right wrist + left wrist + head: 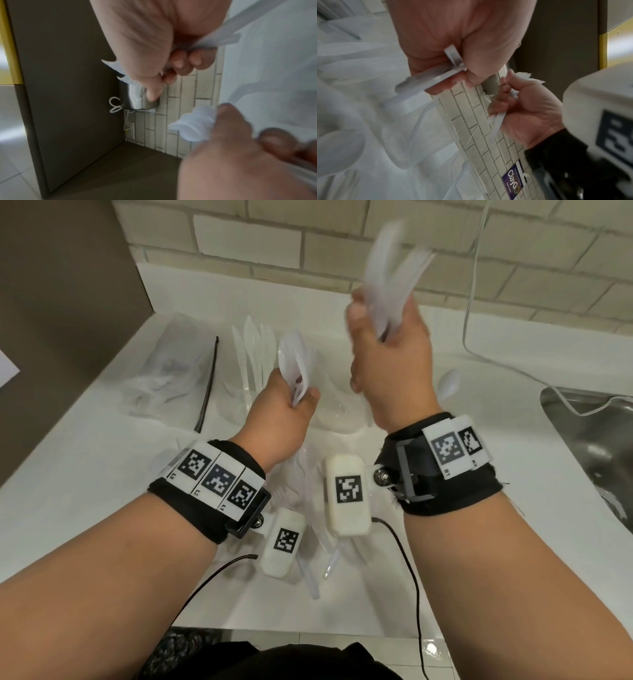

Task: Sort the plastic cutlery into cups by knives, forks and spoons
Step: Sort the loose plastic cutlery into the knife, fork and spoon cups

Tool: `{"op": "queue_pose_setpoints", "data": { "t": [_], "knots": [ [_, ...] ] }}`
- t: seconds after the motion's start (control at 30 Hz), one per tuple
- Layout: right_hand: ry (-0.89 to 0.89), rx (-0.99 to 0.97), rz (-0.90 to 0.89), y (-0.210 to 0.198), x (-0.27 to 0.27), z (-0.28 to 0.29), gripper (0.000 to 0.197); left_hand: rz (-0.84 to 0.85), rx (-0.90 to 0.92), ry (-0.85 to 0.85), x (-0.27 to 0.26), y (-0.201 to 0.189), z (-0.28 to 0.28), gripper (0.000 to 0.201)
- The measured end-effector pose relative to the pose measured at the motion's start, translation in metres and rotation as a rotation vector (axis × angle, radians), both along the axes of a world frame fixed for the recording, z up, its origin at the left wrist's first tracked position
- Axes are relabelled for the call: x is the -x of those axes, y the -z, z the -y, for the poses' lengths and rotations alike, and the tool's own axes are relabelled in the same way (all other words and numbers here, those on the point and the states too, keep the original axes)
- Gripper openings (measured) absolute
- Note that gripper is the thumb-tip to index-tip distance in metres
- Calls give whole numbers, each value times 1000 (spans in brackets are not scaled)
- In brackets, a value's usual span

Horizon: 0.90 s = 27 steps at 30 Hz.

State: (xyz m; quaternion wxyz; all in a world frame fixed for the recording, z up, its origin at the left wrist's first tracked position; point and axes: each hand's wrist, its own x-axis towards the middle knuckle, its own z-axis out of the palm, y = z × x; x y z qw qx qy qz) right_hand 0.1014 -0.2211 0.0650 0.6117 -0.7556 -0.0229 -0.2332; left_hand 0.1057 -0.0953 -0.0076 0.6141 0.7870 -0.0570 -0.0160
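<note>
White plastic cutlery, so we expect it light, thin, a bit springy and slick; bundles will fan and slide unless we clamp them at the handles, and tines could snap if bent. The spoons (295, 361) sit in our left hand (284, 412), fingers curled tight round the handles, bowls pointing up and away; the left wrist view shows handle ends poking out below the fist. A second, blurred bunch (390, 282) is in our right hand (387, 364), also clenched round the handles, heads fanned upward; it looks like mixed forks and possibly knives, too smeared to tell. Taking the clear cup of knives (255, 354) as landmark: the left-hand spoons are just right of it and slightly nearer us; the right-hand bunch is further right and held higher, well above the counter. Other clear cups (335, 412) stand right of the knife cup, between and under the hands; contents hard to read. Loose cutlery (329, 563) lies on the white counter (85, 474) nearer us than the knife cup, partly hidden by the wrists. One stray spoon (448, 383) lies far right of it, toward the sink (589, 446). A crumpled clear bag (168, 371) lies left of the knife cup. Best grip for what's left, we think: pinch at mid-handle, not the heads.
</note>
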Motion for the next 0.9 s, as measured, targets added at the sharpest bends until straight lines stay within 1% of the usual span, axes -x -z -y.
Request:
{"op": "queue_pose_setpoints", "data": {
  "t": [0.07,0.13,0.17,0.2,0.27,0.3,0.4,0.43,0.5,0.57,0.6,0.67,0.7,0.73,0.77,0.83,0.87,0.9],
  "knots": [
    [-76,46,-153,15,4,-2,33,20,-35,-55,-2,-1,1,37],
    [-163,18,-290,29,9,-5,41,46,-70,-70,-3,-2,2,36],
    [-189,-3,-324,34,11,-7,43,62,-85,-63,-2,-3,2,35],
    [-197,-34,-338,37,11,-9,40,64,-85,-48,-1,-5,3,35],
    [-176,-78,-335,40,12,-12,22,36,-52,-23,2,-8,5,44],
    [-159,-81,-326,40,11,-13,16,19,-36,-15,4,-9,5,47],
    [-128,-38,-300,42,8,-15,11,3,-33,12,5,-10,6,43],
    [-120,-9,-292,44,6,-16,13,8,-40,14,5,-9,6,41],
    [-90,32,-283,45,4,-18,25,18,-55,2,4,-8,6,40],
    [-10,37,-262,42,5,-21,38,19,-67,-8,4,-7,7,45],
    [34,47,-233,40,4,-20,37,24,-89,-8,4,-6,8,49],
    [79,98,-170,35,2,-19,22,47,-169,-20,6,-5,10,52],
    [73,129,-163,32,2,-19,18,61,-208,-35,7,-4,11,50],
    [53,147,-176,30,3,-20,20,77,-242,-47,7,-4,11,48],
    [25,158,-200,30,3,-22,26,96,-268,-52,7,-3,12,47],
    [1,195,-215,31,4,-24,42,124,-291,-40,8,-5,13,45],
    [7,219,-207,32,3,-24,45,119,-296,-33,9,-6,14,45],
    [19,234,-201,32,3,-24,43,109,-299,-31,10,-7,14,46]
  ]
}}
